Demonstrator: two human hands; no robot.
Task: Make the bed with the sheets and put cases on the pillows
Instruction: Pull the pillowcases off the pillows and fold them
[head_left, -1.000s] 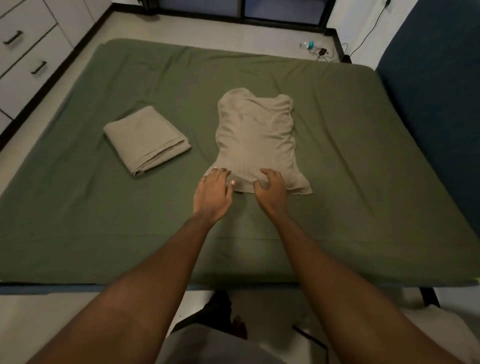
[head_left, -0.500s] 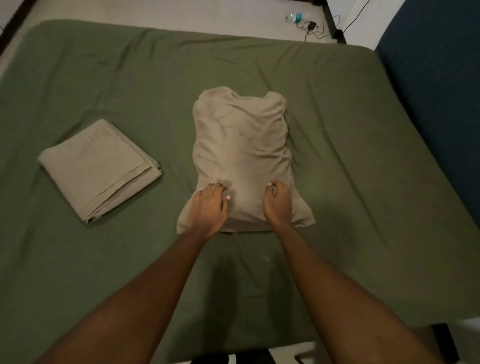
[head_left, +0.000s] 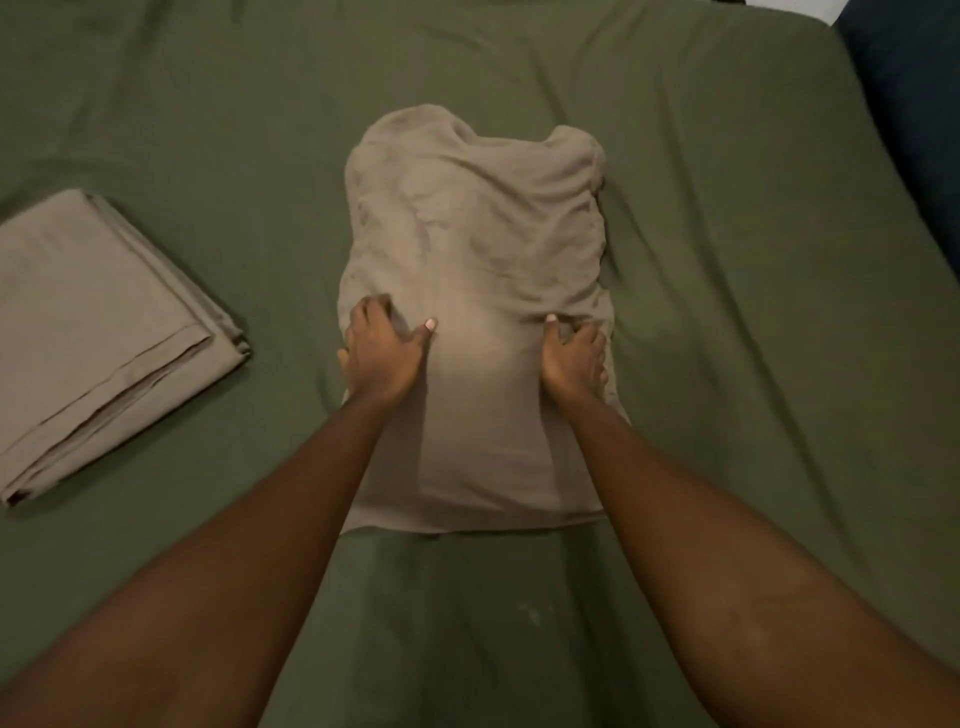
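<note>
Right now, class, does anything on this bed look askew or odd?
The pillowcase looks odd: bunched and creased at its far end, while its near end lies flat and slack on the green sheet.

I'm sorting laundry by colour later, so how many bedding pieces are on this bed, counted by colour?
Green: 1 (spread sheet)
Tan: 2 (cased pillow, folded sheet)
Total: 3
</note>
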